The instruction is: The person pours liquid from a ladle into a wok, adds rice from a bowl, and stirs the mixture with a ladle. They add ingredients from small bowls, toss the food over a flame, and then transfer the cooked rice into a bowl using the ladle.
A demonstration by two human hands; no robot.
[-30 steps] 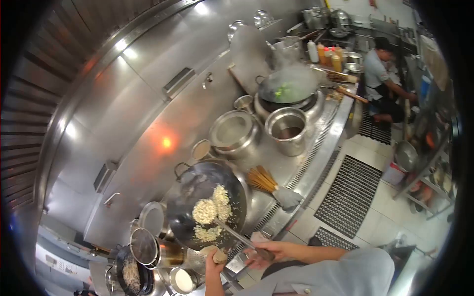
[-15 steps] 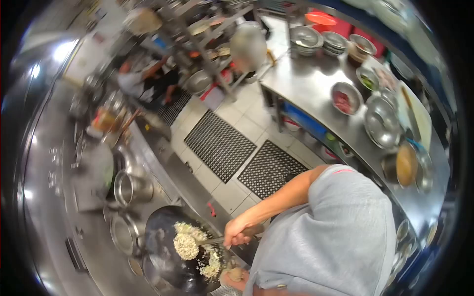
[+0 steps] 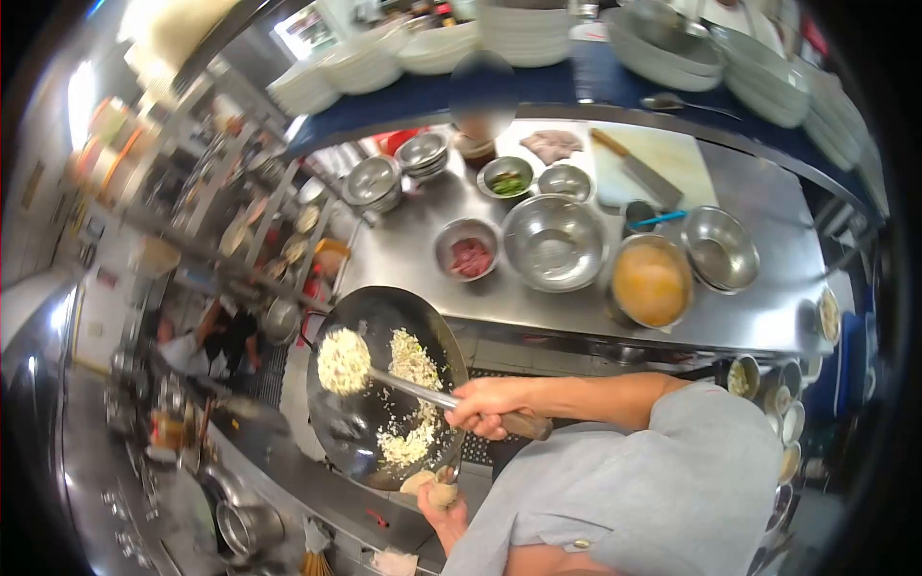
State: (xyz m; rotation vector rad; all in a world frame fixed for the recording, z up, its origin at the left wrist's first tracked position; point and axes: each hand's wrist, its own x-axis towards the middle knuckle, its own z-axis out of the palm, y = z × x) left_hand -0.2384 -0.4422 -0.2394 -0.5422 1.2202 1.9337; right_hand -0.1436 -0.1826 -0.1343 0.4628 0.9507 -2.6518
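head camera: the right hand [image 3: 488, 407] has its fingers wrapped tight around the ladle [image 3: 419, 389], near where the metal shaft meets the wooden grip. the ladle's bowl is heaped with pale, rice-like food [image 3: 343, 362] at the far side of the wok [image 3: 351, 432]; whether it touches the metal underneath i cannot tell. more of the same food lies in a loose, curved spread inside the wok. the left hand [image 3: 444, 523] is closed around a pale cloth [image 3: 437, 493] at the wok's near edge, though its hold on the wok beneath is hidden. the wok sits in view between the stove counter [image 3: 279, 456] and the steel table [image 3: 778, 288].

the heap rises above the ladle's lip, so a level bowl and a steady wrist seem the main thing; a quick twist would likely shed grains. holding it low inside the rim would let any spill drop back. a full wok probably pulls down on the left wrist, so a thick fold of cloth and an elbow near the body should help. the bowl of raw meat [image 3: 471, 257] stands near the rim, so mind that side.
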